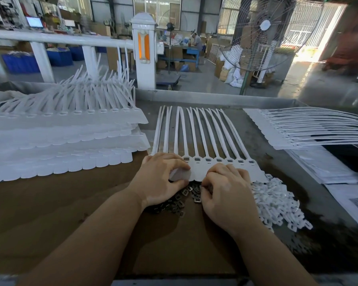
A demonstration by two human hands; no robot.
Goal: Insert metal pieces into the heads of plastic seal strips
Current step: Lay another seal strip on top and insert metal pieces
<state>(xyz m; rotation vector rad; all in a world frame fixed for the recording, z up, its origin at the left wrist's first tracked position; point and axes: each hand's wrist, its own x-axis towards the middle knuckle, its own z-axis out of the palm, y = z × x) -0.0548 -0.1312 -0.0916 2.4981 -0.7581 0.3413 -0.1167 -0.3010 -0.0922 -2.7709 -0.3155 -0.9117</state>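
A joined row of white plastic seal strips (203, 137) lies flat before me, tails pointing away, heads near my hands. Several heads (219, 161) show a dark metal piece in their slot. My left hand (160, 178) grips the left end tags of the row between thumb and curled fingers. My right hand (223, 193) has its fingers curled down at the tags' near edge, over a heap of small dark metal pieces (180, 201); what its fingertips hold is hidden.
Stacked rows of white seal strips (60, 129) fill the left of the table. Another stack (310, 129) lies at the right. A heap of small white plastic clips (277, 203) sits right of my right hand. A large fan (256, 34) stands beyond the table.
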